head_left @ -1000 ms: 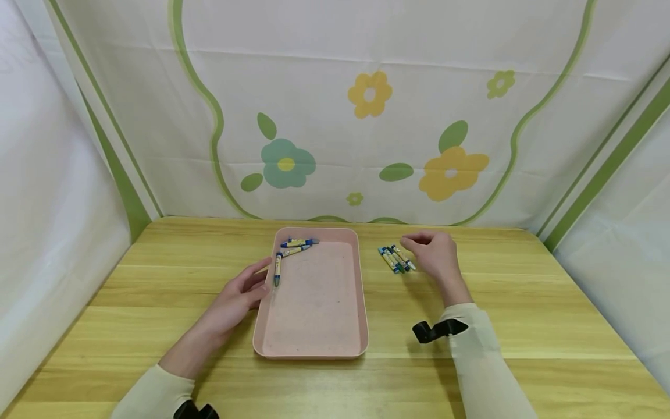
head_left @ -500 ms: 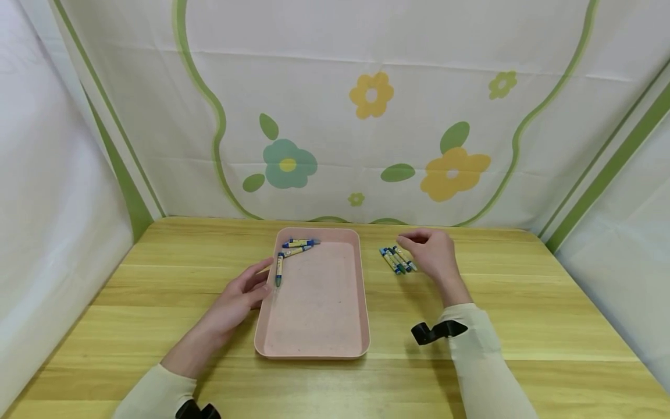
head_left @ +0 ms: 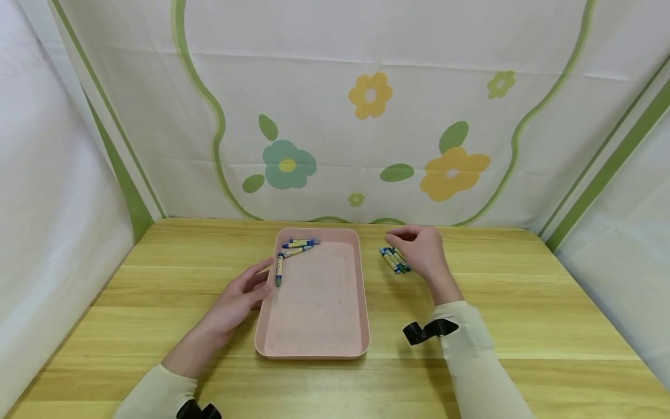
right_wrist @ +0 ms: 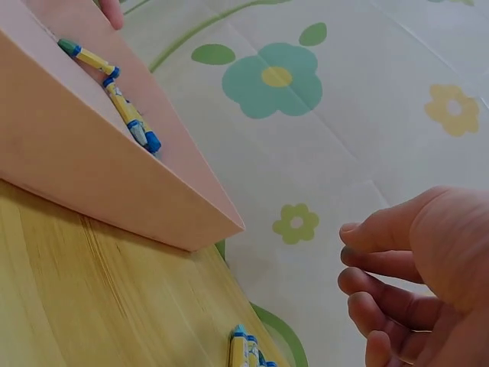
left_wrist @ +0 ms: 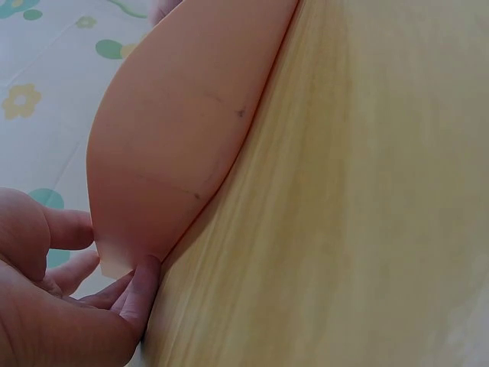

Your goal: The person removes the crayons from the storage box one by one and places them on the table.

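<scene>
Where visible, left hand (head_left: 235,299) touches tray rim (head_left: 362,294).

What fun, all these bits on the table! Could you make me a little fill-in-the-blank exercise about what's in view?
1. The tray is ____ in colour.
2. The hand touching the tray is the person's ____ one.
3. In the head view, the crayons on the table lie to the ____ of the tray.
4. The right hand is nearer those crayons than the ones in the ____.

Missing words: pink; left; right; tray.
</scene>
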`<state>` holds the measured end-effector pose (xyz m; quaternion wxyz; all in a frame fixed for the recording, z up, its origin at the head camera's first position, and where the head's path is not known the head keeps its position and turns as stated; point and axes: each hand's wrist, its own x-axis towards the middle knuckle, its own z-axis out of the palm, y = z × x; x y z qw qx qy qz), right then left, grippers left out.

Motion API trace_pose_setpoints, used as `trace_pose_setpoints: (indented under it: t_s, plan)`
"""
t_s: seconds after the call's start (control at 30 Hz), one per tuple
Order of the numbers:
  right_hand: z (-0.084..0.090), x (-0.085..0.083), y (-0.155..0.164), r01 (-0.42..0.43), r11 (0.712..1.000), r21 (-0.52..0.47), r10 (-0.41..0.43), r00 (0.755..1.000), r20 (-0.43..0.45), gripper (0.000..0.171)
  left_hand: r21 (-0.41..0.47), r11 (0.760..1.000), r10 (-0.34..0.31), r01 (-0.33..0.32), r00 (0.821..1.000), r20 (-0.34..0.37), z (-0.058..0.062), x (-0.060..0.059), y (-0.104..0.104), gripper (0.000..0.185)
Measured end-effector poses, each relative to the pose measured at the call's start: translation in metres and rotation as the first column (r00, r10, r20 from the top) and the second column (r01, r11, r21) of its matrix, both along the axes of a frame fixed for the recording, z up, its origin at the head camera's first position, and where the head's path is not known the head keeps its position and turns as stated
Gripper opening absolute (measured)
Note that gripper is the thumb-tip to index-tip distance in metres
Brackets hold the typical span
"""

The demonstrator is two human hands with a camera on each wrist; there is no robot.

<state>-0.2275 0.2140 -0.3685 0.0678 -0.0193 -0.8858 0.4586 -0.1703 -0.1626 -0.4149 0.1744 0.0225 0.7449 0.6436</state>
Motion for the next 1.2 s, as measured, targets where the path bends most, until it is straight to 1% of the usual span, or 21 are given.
trace_pose_setpoints:
  t_s: [0.23,0.43,0.73,0.97,1.2]
  plan:
    - [0.004,0.000,-0.009,-0.041,0.999,0.014,0.041,0.999,-0.007,0.028,0.001,1.000,0.001,-0.001,1.000,0.005,0.000,-0.001,0.001,0.062]
    - [0.007,-0.004,-0.019,-0.062,0.998,0.025,0.063,0.998,-0.031,0.026,0.000,1.000,0.001,-0.001,1.000,0.007,0.000,-0.001,0.001,0.062]
    - [0.012,-0.017,-0.048,-0.127,0.991,0.043,0.129,0.990,-0.059,0.024,-0.006,1.000,0.003,-0.003,1.000,0.009,0.000,0.000,0.000,0.063]
    - [0.012,-0.024,-0.070,-0.165,0.986,0.034,0.166,0.985,-0.045,0.021,0.004,1.000,-0.014,0.014,1.000,-0.007,0.000,0.000,0.000,0.064]
    - [0.012,-0.028,-0.088,-0.188,0.982,0.013,0.188,0.982,-0.027,0.020,0.006,1.000,-0.006,0.006,1.000,0.004,0.000,-0.002,-0.002,0.063]
